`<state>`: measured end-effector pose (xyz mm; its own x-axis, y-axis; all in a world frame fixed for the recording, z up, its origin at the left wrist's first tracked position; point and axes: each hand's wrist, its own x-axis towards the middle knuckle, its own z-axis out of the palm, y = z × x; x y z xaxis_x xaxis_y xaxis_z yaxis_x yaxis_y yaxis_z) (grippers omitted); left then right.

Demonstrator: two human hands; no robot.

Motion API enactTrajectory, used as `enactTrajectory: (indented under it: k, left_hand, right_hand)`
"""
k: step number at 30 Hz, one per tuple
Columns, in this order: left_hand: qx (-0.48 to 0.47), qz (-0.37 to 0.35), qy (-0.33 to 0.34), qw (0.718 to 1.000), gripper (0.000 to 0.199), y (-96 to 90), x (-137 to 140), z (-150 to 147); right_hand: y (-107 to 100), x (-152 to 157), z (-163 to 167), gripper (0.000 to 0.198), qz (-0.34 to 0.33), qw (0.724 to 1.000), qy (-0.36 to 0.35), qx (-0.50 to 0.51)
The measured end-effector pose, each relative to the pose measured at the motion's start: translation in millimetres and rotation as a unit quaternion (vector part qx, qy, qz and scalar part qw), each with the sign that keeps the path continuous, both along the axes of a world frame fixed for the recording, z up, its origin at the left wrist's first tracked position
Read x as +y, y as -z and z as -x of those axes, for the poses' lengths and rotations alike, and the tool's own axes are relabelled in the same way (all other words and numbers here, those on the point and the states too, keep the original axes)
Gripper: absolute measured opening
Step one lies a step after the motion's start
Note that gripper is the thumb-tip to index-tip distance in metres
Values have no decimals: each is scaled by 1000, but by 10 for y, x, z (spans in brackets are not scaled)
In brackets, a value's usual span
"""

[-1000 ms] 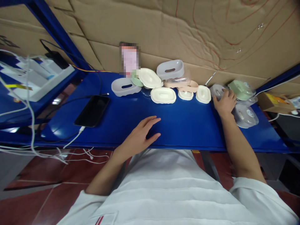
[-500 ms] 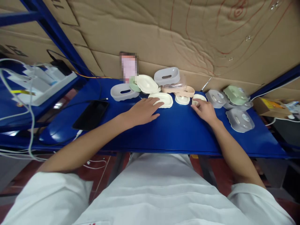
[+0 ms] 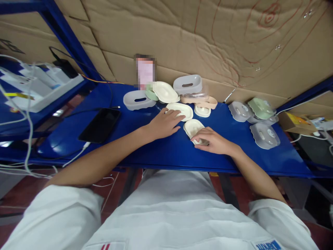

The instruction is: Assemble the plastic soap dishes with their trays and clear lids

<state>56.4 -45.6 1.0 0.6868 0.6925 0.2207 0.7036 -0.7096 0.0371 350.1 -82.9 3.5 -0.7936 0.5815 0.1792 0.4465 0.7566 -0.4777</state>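
Note:
My right hand (image 3: 212, 140) grips the near right edge of a cream oval soap dish (image 3: 192, 127), its thumb and fingers bent over the rim. The dish is on the blue table, near the middle. Stretched fingers of my left hand (image 3: 166, 124) lie over the front left part of another cream soap dish (image 3: 186, 111), just behind the first. Further back, a cream oval piece (image 3: 165, 91) rests partly on a green one (image 3: 151, 93). A grey slotted tray (image 3: 139, 100) sits left of them, and a second grey slotted tray (image 3: 187, 84) lies on top of a clear-lidded piece.
A peach piece (image 3: 211, 102) overlaps a small cream one (image 3: 202, 111). Grey and green boxes with clear lids (image 3: 264, 135) stand at the right. A black phone (image 3: 100, 125) with a cable lies left. Cardboard (image 3: 156, 31) closes off the back; a power strip (image 3: 44, 95) is far left.
My right hand has brought the cream soap dish from the back right, beside the grey box, toward the table's middle front. My left hand stays over the other cream dish, barely shifted.

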Motion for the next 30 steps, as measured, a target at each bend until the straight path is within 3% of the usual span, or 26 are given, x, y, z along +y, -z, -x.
enactTrajectory:
  k: [4, 7, 14, 17, 21, 25, 30]
  left_hand:
    - [-32, -11, 94, 995, 59, 63, -50, -64]
    - [-35, 6, 167, 985, 49, 156, -56, -91]
    - [-10, -34, 189, 981, 25, 190, -22, -96]
    - [17, -63, 189, 980, 27, 150, -43, -94]
    - [36, -80, 186, 979, 31, 131, -116, -123]
    - [27, -61, 185, 981, 44, 76, -145, -116]
    - [-51, -97, 162, 981, 82, -130, -95, 19]
  right_hand:
    - [15, 98, -109, 27, 21, 990, 80, 117]
    - [5, 210, -219, 28, -63, 971, 171, 157]
    - [-277, 755, -111, 41, -290, 937, 190, 42]
    - [-429, 1155, 113, 46, -320, 923, 212, -34]
    - [-498, 1533, 335, 40, -309, 922, 220, -75]
    - [-433, 1397, 218, 33, -334, 919, 209, -22]
    - [-222, 667, -165, 24, -338, 924, 155, 87]
